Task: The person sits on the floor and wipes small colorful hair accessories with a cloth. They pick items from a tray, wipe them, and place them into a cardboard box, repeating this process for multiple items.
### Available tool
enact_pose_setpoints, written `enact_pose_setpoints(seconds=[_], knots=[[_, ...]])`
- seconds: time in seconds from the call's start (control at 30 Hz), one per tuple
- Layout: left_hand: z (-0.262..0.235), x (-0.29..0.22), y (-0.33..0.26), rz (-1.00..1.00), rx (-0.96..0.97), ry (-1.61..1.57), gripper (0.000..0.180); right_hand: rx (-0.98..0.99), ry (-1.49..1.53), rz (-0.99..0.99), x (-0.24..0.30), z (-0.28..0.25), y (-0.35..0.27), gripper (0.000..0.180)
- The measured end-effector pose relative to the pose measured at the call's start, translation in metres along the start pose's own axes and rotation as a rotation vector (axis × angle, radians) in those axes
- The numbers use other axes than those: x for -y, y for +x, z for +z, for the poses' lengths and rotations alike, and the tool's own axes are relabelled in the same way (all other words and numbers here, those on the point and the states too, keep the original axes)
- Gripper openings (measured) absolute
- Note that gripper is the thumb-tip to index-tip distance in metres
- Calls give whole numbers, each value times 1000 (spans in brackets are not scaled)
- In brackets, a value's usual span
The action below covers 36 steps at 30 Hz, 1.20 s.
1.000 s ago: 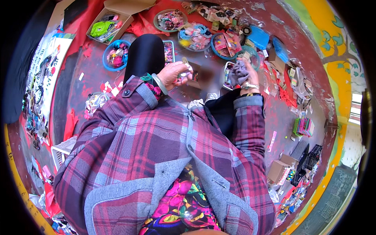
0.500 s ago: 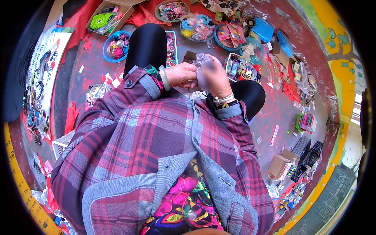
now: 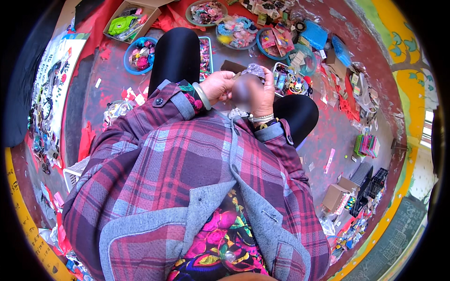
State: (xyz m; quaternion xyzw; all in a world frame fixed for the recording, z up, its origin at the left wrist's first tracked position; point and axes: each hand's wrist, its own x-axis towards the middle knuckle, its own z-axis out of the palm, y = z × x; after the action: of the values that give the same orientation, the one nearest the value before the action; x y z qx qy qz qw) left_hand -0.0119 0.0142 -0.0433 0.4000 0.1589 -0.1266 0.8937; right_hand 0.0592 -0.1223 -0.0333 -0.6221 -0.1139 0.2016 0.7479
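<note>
My right hand (image 3: 263,98), with bracelets at its wrist, is closed around a crinkled grey-purple fabric piece (image 3: 253,70) above my lap. The fabric puffs out past its fingertips, and a smeared patch hides the middle of the grip. On the other side, my left hand (image 3: 217,87), wearing a pale bangle, has its fingers pinched together close to the fabric's left side. What lies between those fingertips is too blurred to make out. Just beyond the hands shows a brown cardboard box (image 3: 232,66), partly covered by them.
Past my knees stand a blue basin of colourful trinkets (image 3: 128,60), a tray of small accessories (image 3: 210,56), a basket of hair ties (image 3: 286,93) and several more basins. A carton (image 3: 114,18) sits at the far left. Small goods and scraps lie along the right wall.
Both hands have shifted slightly, the right one turning more upright. The fabric piece has moved to the right and away from the left fingertips.
</note>
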Motion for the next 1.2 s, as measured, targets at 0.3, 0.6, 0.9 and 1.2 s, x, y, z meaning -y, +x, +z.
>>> enact_pose_setpoints(seconds=[0.3, 0.6, 0.9, 1.2], knots=[[13, -7, -9, 96, -134, 97, 7, 42, -155, -1, -8, 4, 1, 41], [-1, -2, 1, 9, 4, 190, 8, -241, -27, -182, 12, -16, 18, 25], [-12, 1, 22, -70, -238, 74, 9, -366, 410, -31, 29, -67, 25, 24], [-14, 7, 54, -130, -135, -82, 22, -272, 426, 47, 18, -71, 22, 27]])
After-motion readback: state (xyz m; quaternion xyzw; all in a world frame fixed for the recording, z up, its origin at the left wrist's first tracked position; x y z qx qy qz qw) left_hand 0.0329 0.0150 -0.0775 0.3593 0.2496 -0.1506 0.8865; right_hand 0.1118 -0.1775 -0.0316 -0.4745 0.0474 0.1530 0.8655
